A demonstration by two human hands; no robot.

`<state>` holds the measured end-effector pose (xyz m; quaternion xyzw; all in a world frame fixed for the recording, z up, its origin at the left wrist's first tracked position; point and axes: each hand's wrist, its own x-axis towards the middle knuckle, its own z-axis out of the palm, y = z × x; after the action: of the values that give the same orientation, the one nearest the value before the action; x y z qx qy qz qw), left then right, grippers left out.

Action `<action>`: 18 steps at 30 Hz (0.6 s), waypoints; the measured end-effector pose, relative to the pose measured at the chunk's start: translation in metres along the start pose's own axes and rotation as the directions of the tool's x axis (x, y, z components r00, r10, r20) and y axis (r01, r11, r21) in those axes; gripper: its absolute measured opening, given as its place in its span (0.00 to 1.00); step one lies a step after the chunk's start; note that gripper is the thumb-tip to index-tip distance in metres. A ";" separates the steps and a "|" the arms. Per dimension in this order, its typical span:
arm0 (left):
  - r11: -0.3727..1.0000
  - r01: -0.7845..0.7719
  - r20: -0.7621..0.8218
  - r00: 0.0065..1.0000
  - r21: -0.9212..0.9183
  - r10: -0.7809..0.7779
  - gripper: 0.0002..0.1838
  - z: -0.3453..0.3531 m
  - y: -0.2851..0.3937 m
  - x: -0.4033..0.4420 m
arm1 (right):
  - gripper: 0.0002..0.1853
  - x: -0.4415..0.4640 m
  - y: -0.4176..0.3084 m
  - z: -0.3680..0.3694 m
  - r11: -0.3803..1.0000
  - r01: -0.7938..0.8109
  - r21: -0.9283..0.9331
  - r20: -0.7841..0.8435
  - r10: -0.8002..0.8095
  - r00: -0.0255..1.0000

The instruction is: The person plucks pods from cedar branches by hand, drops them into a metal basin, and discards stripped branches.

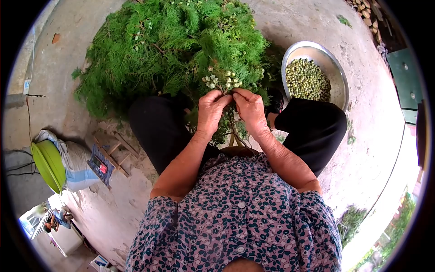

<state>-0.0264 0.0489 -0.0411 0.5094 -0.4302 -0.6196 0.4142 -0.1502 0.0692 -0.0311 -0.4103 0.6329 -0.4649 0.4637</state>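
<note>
A leafy green conifer branch (pixel 233 52) bearing pale green cones (pixel 222 80) is pinched between both hands, over the gap between the knees. My left hand (pixel 210 111) closes thumb and fingers on the stem just below the cones. Close beside it, my right hand (pixel 250 109) is closed too, its fingertips at the base of the same cone cluster. The exact spot under the fingertips is hidden. Behind the hands spreads a big heap of conifer branches (pixel 145 59). To the right stands a metal basin (pixel 336 75) with many small green cones (pixel 308 80) in it.
On the left are a lime-green plastic basin (pixel 47 165), a white sack (pixel 79 165) and a small wooden stool (pixel 120 152). Stacked firewood (pixel 366 16) and a green cabinet (pixel 404 77) stand at the right. Another person (pixel 59 220) is far off at lower left.
</note>
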 end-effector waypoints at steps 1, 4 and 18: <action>0.998 0.053 0.017 0.998 0.015 -0.053 0.03 -0.003 0.001 0.000 | 0.10 0.001 -0.003 -0.003 0.984 -0.126 0.129 0.089 0.116 0.989; 0.997 0.044 0.065 0.997 0.063 -0.048 0.05 -0.005 0.005 -0.001 | 0.08 0.005 -0.013 -0.009 0.887 -0.340 0.312 0.268 0.261 0.927; 0.965 -0.055 0.121 0.992 0.258 0.024 0.08 -0.004 0.003 0.004 | 0.05 0.009 -0.003 -0.005 0.847 -0.318 0.427 0.245 0.231 0.942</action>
<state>-0.0231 0.0438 -0.0395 0.5136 -0.5415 -0.5778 0.3302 -0.1570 0.0607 -0.0294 -0.2348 0.5111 -0.4900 0.6660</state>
